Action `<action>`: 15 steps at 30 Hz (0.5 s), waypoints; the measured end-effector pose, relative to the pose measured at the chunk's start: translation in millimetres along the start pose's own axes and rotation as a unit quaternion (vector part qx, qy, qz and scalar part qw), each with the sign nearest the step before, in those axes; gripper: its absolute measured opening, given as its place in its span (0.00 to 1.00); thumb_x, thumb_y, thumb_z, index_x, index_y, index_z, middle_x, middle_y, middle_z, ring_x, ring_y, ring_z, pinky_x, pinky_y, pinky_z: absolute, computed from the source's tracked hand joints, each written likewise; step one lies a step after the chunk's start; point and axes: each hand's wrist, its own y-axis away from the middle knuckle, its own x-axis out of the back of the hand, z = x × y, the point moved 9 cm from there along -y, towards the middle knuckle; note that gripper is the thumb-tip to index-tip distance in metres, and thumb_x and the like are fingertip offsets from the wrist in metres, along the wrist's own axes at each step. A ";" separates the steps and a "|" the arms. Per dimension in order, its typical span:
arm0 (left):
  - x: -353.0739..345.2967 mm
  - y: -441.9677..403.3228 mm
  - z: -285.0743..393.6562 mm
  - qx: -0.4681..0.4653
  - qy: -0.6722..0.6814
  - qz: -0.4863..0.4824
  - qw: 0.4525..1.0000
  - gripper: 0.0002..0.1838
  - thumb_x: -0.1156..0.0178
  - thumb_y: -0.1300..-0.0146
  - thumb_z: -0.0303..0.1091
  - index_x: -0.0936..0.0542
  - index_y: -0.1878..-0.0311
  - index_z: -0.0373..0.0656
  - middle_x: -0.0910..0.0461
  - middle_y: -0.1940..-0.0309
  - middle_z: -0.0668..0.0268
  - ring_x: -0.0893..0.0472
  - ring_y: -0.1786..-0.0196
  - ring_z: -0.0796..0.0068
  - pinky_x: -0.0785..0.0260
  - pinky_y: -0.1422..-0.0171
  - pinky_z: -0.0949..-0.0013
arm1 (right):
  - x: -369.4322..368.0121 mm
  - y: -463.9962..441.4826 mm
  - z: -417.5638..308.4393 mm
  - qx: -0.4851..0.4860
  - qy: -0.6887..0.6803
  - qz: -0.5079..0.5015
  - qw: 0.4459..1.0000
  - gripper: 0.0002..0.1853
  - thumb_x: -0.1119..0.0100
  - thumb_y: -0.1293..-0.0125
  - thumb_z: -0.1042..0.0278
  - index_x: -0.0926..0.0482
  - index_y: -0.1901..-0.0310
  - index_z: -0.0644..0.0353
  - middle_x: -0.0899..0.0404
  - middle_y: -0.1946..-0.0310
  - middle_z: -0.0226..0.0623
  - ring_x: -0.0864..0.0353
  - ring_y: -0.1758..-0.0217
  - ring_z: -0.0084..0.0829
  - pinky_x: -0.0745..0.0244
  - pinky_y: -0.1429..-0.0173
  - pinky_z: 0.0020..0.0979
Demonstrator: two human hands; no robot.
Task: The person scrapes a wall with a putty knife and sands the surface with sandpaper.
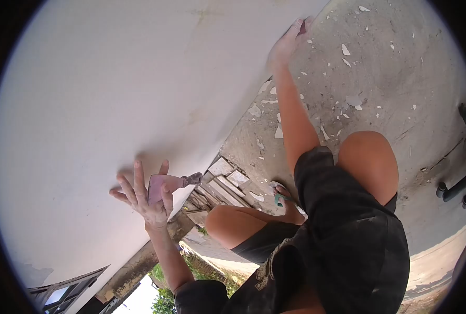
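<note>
My left hand [151,204] is up against the white wall [112,94], fingers spread. Held between its thumb and fingers is a putty knife [158,188] with a pinkish flat blade and a short, dirty dark handle pointing right. Further along, my right hand [285,48] presses at the wall's edge where it meets the floor. A small dark red piece [302,27] shows at its curled fingers; most of it is hidden, and its kind is unclear. Both hands look dusted with white powder.
White flakes [345,49] litter the grey concrete floor [390,89]. Broken tiles and strips [227,186] lie piled along the wall's foot. A black chair base [455,188] stands at the right. Beyond are a window frame [68,290] and green plants [165,301].
</note>
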 end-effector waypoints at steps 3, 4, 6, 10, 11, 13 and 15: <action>-18.6 4.1 -0.9 -0.043 -0.013 0.104 0.994 0.24 0.55 0.31 0.52 0.21 0.43 0.50 0.30 0.35 0.66 0.53 0.22 0.62 0.77 0.20 0.51 | 1.1 2.0 -2.9 0.000 0.008 0.007 1.000 0.34 0.67 0.24 0.50 0.54 0.28 0.66 0.50 0.28 0.46 0.48 0.26 0.38 0.50 0.26 0.35; -19.4 0.2 4.5 -0.082 -0.034 0.144 0.986 0.24 0.54 0.32 0.52 0.23 0.41 0.49 0.28 0.36 0.67 0.51 0.23 0.62 0.77 0.20 0.51 | 1.4 3.0 -4.8 0.003 -0.010 0.007 1.000 0.33 0.67 0.24 0.50 0.54 0.28 0.67 0.52 0.27 0.47 0.50 0.25 0.39 0.53 0.25 0.35; -17.6 -2.5 11.1 -0.110 -0.073 0.202 0.970 0.26 0.51 0.34 0.51 0.30 0.36 0.49 0.22 0.42 0.72 0.47 0.24 0.62 0.77 0.20 0.50 | 10.2 4.4 -13.8 0.041 0.059 0.027 0.997 0.31 0.63 0.25 0.53 0.49 0.29 0.65 0.49 0.27 0.46 0.48 0.25 0.39 0.53 0.24 0.37; -16.2 3.6 5.7 -0.076 0.018 0.192 0.978 0.22 0.57 0.32 0.57 0.25 0.42 0.61 0.24 0.41 0.84 0.47 0.24 0.65 0.78 0.21 0.44 | 19.2 31.0 29.7 0.037 0.058 -0.003 0.998 0.30 0.61 0.26 0.56 0.48 0.29 0.64 0.48 0.27 0.45 0.51 0.24 0.39 0.57 0.23 0.37; -11.1 4.0 6.3 -0.072 0.019 0.201 0.977 0.21 0.58 0.31 0.56 0.23 0.44 0.62 0.25 0.40 0.84 0.47 0.24 0.65 0.79 0.21 0.44 | 17.4 89.2 10.3 0.060 0.052 -0.016 0.997 0.30 0.63 0.26 0.57 0.50 0.28 0.65 0.51 0.26 0.45 0.54 0.23 0.39 0.60 0.23 0.37; -5.5 1.5 8.3 -0.067 0.022 0.217 0.974 0.21 0.62 0.29 0.53 0.20 0.49 0.64 0.26 0.39 0.83 0.48 0.23 0.64 0.80 0.22 0.43 | 15.0 175.8 -5.2 0.109 0.134 -0.052 0.984 0.30 0.67 0.25 0.60 0.55 0.27 0.65 0.56 0.25 0.46 0.61 0.21 0.39 0.68 0.21 0.36; -8.0 7.2 3.8 -0.086 0.050 0.217 0.971 0.22 0.63 0.27 0.51 0.16 0.61 0.69 0.27 0.38 0.82 0.50 0.23 0.56 0.82 0.24 0.39 | 11.3 203.1 5.2 0.095 0.190 -0.071 0.975 0.31 0.70 0.24 0.57 0.58 0.26 0.64 0.57 0.24 0.45 0.61 0.21 0.39 0.67 0.21 0.35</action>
